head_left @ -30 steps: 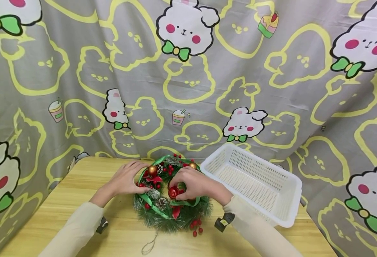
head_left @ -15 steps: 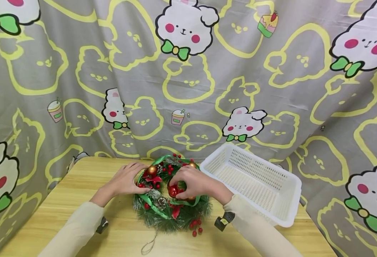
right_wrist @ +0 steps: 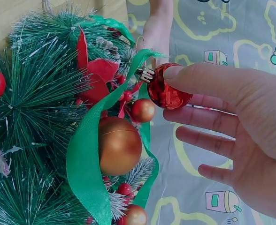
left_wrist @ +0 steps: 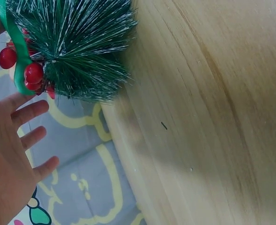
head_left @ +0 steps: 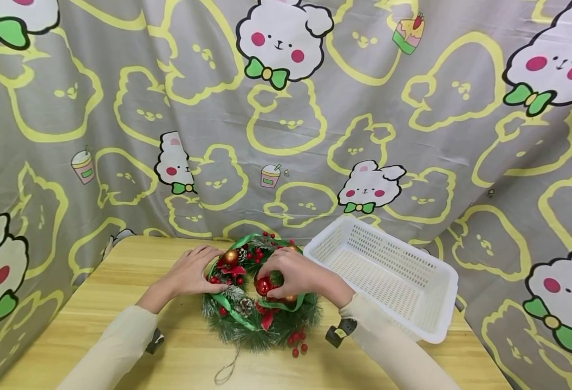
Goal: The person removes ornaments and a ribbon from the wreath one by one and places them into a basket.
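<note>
A green Christmas wreath (head_left: 239,338), frosted at the needle tips, lies on the table with green ribbon (right_wrist: 88,164), red berries and pinecones (head_left: 245,307) on it. My right hand (head_left: 293,275) pinches a shiny red ball ornament (right_wrist: 168,89) between thumb and index finger, over the wreath's middle. The ball's silver cap faces the wreath in the right wrist view. Gold balls (right_wrist: 119,146) sit close by among the ribbon. My left hand (head_left: 190,273) rests against the wreath's left side. In the left wrist view its fingers (left_wrist: 32,138) are straight and spread, near the ribbon and berries.
A white perforated plastic basket (head_left: 447,309) stands at the right of the wooden table (head_left: 169,357). A twine loop (head_left: 225,372) and a berry sprig (head_left: 297,344) extend from the wreath's near side. A grey patterned curtain (head_left: 218,119) hangs behind.
My right hand has risen very slightly with the red ball ornament pinched in it. The left hand stays in the same place on the wreath.
</note>
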A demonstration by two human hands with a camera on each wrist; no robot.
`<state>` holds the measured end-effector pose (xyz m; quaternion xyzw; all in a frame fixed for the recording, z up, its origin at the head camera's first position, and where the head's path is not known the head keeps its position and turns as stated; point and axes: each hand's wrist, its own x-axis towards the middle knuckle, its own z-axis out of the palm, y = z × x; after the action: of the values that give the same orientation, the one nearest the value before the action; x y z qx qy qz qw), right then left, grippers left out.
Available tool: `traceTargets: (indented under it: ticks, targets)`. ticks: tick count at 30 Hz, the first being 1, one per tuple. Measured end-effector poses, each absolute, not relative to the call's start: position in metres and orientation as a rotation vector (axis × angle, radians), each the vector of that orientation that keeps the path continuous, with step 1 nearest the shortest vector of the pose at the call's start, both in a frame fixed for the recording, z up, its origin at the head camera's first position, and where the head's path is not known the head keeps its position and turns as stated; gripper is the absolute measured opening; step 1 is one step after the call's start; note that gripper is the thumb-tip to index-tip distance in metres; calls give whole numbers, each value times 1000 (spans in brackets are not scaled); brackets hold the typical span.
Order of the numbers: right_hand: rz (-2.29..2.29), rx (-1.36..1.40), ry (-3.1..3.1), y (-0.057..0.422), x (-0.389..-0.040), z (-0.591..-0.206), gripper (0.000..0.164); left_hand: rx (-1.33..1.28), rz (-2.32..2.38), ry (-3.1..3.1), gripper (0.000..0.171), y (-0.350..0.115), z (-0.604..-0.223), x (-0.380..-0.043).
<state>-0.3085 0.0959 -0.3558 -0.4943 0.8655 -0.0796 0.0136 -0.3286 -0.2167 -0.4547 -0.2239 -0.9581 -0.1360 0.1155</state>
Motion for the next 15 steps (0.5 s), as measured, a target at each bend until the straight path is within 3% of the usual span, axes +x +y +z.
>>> traceTargets:
  ticks: [15]
  targets:
    - [-281,-1543,2745,101,-313,-347,36,-666,-412,-2797,94,-217,-454,-326]
